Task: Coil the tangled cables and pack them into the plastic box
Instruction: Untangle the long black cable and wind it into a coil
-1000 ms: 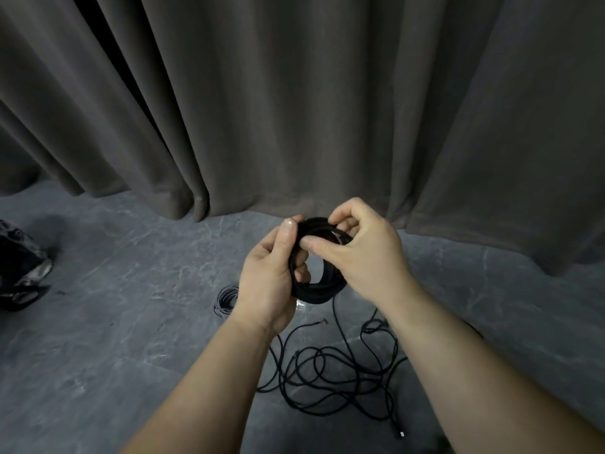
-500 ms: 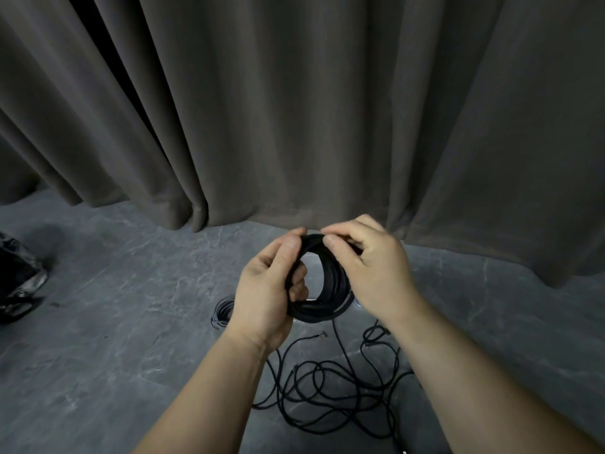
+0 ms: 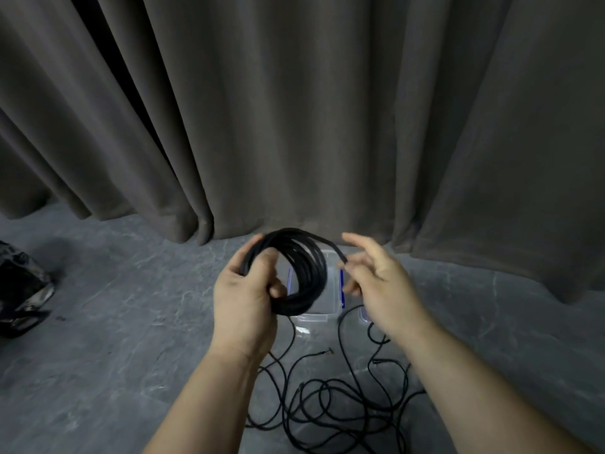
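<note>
Your right hand (image 3: 376, 283) now lets go, fingers loose, pinching only the end; your left hand (image 3: 244, 290) grips the coil (image 3: 302, 273), the box (image 3: 327, 309) shows behind.

There is a single view, from a wide-angle camera worn on the person's head. It looks forward and down, so both forearms rise from the bottom edge toward the middle of the frame. The left hand (image 3: 244, 296) and right hand (image 3: 379, 283) sit close to the lens, near the centre. Beyond and below them lies the grey floor (image 3: 114, 355), farther off. A dark curtain (image 3: 294, 109) fills the upper half, facing the camera, its hem meeting the floor. Its folds splay outward toward the edges, and the floor reaches both sides.
</note>
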